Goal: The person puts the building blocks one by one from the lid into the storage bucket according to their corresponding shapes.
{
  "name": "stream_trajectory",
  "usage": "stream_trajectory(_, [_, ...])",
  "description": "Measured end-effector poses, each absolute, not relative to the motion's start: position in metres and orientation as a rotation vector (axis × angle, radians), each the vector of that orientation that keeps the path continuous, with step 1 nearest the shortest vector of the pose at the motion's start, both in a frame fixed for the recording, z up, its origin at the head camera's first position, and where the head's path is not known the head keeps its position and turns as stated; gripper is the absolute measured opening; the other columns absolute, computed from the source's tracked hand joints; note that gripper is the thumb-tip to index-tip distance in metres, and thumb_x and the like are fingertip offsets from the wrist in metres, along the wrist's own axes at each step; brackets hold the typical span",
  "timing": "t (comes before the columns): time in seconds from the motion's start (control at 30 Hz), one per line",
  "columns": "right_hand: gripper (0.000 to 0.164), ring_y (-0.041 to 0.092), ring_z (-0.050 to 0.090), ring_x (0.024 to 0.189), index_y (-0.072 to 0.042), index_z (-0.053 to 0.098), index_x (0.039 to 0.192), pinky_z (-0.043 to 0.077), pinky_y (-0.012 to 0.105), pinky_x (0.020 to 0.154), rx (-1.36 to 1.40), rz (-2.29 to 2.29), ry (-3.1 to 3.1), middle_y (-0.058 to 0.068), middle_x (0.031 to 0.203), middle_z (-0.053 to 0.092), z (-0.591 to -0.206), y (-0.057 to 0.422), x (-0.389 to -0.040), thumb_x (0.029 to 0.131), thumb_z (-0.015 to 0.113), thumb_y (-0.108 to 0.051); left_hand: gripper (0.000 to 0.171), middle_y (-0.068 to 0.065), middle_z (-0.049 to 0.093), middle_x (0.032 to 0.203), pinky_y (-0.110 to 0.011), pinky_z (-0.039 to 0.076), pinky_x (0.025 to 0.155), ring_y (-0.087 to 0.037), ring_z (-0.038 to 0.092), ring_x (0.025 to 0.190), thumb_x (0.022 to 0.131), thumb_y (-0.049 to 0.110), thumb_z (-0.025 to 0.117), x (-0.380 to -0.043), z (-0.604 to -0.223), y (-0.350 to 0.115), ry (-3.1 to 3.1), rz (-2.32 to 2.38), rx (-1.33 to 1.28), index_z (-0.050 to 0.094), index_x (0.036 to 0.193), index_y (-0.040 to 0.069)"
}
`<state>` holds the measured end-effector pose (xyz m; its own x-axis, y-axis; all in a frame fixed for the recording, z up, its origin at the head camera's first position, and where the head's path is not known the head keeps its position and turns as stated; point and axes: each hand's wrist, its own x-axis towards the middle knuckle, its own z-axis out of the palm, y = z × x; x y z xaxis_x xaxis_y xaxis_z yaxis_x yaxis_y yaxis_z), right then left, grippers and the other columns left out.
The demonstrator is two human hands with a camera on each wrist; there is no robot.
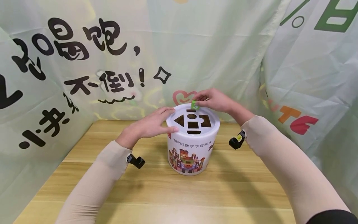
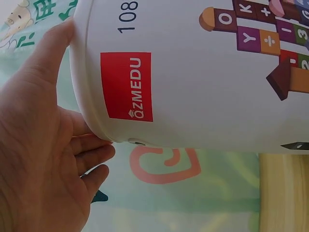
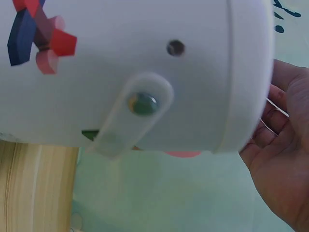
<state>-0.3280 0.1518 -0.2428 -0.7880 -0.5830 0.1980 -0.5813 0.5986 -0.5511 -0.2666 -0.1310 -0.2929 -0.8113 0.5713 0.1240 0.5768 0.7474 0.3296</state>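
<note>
A white bucket (image 1: 174, 143) with a printed block castle stands upright on the wooden table. Its white lid (image 1: 213, 127) has several shaped holes, among them a triangle, a circle and a square. My left hand (image 1: 152, 123) rests on the left of the lid's rim, thumb at the near side and fingers farther back. Over the far slot, my right hand (image 1: 213, 100) pinches a small green block (image 1: 195, 105) with a pale character on it. Whether the block is partly in the slot I cannot tell. In the right wrist view the bucket hides the block and the fingertips.
The wooden table (image 1: 145, 193) runs out in front of the bucket. Printed cloth (image 1: 212, 46) hangs behind it and at both sides. A white strap-like handle (image 3: 118, 125) is fixed to the bucket's side by a round stud.
</note>
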Motion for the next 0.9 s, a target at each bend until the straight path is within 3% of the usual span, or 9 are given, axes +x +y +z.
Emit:
stream_trajectory(0.67, [0.025,0.021,0.062,0.090,-0.006,0.070,0.118,0.051,0.038,0.082,-1.045,-0.812,2.843,0.007,0.104,0.069,-0.252,0.134,-0.329,0.094,0.066,-0.013,0.098,-0.003,0.024,0.159,-0.048,0.026,0.114,-0.024,0.021,0.145,0.083,0.077,0.050,-0.265,-0.291,-0.129,-2.921,-0.550,-0.951,0.029,0.155,0.014])
stream_trajectory(0.9, [0.025,0.023,0.061,0.097,-0.005,0.069,0.118,0.050,0.040,0.086,-1.063,-0.818,2.835,0.008,0.107,0.068,-0.253,0.136,-0.329,0.094,0.066,-0.012,0.098,-0.004,0.023,0.160,-0.049,0.025,0.114,-0.025,0.020,0.145,0.084,0.077,0.050,-0.265,-0.293,-0.130,-2.925,-0.564,-0.950,0.028,0.156,0.014])
